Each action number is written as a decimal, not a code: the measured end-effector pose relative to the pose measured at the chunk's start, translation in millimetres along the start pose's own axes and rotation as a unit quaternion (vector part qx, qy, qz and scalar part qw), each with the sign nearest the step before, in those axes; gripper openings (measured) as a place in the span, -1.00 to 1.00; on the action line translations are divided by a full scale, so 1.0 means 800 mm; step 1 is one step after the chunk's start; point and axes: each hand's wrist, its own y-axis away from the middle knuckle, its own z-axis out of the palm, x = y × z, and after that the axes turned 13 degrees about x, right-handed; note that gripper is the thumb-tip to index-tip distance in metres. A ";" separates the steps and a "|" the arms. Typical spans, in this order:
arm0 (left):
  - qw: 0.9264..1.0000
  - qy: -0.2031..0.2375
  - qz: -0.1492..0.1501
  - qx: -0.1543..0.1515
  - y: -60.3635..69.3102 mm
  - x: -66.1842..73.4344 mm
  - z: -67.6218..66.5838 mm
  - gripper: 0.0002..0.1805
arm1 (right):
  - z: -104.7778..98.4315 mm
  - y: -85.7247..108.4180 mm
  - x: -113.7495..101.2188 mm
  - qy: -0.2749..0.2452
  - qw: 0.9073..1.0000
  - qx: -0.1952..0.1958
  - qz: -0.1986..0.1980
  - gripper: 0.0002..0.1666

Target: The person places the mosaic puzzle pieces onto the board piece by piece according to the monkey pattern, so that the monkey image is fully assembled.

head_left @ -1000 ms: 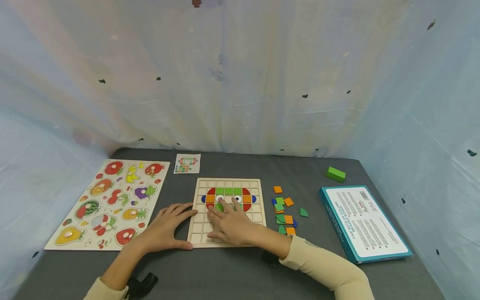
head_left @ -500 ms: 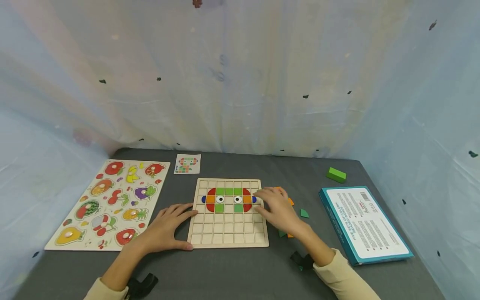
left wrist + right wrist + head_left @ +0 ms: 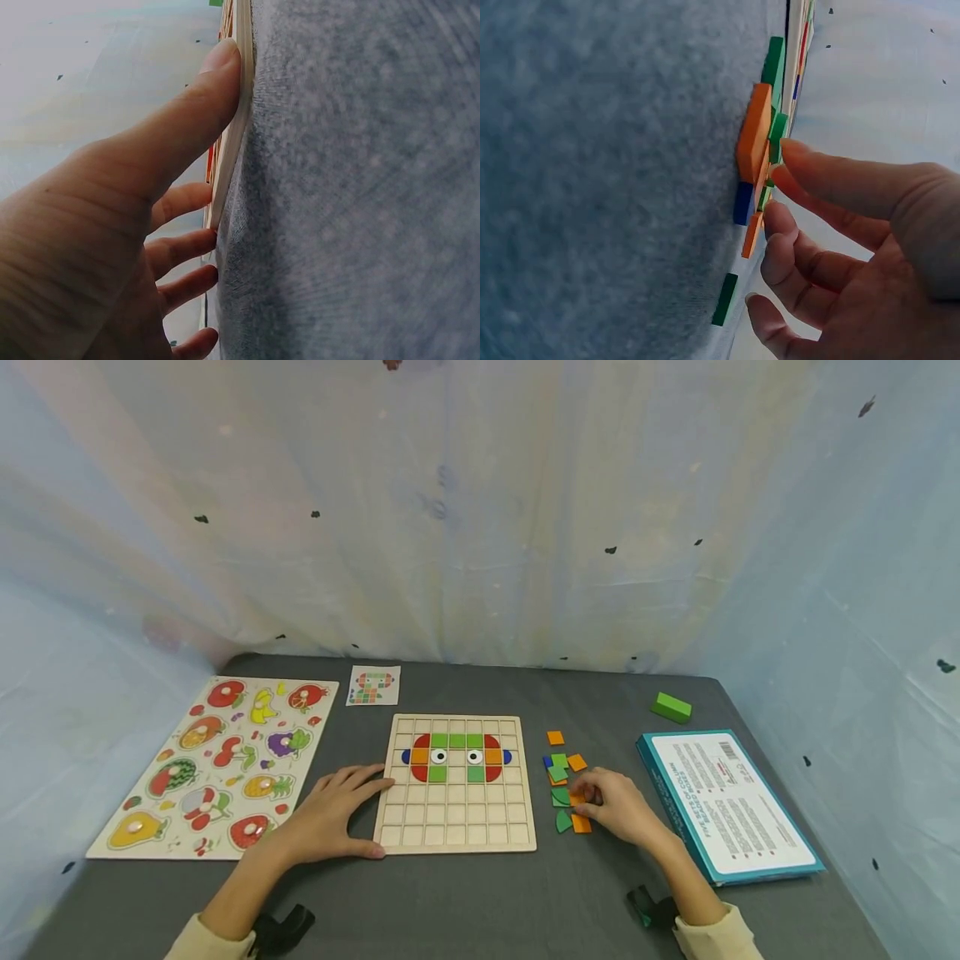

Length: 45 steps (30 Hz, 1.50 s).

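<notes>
A wooden grid board [image 3: 456,814] lies mid-table, with red, green, orange and blue tiles and two eye tiles [image 3: 475,757] set in its upper rows. My left hand [image 3: 337,810] rests along the board's left side, fingers spread, thumb at the lower corner; the left wrist view shows the thumb [image 3: 191,105] touching the wooden edge. Over the loose tiles right of the board is my right hand [image 3: 618,806], fingers loosely bent beside an orange tile [image 3: 576,798]. In the right wrist view, thumb and fingertips hover close to a green tile [image 3: 778,135], with nothing visibly pinched.
A fruit puzzle board [image 3: 217,768] lies at left. Behind the grid board is a small pattern card [image 3: 373,686]. On the right are a teal box [image 3: 731,806] and a green block [image 3: 671,708]. More loose tiles, such as a green one [image 3: 564,821], lie near the right hand.
My right hand has moved from the grid board rightward to the loose tiles, uncovering the face-like tile pattern. The left hand has stayed at the board's left edge.
</notes>
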 end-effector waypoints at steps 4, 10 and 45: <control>1.000 0.000 0.000 -0.002 -0.001 0.001 -0.002 0.11 | 0.005 0.001 0.001 0.001 1.000 0.004 -0.003 -0.79; 1.000 0.002 -0.003 -0.003 0.000 0.001 -0.001 0.12 | 0.014 -0.001 0.000 0.009 1.000 0.007 -0.009 -0.70; 1.000 0.000 -0.002 -0.002 0.000 0.002 -0.001 0.10 | 0.020 -0.004 -0.007 0.025 1.000 0.002 0.016 -0.70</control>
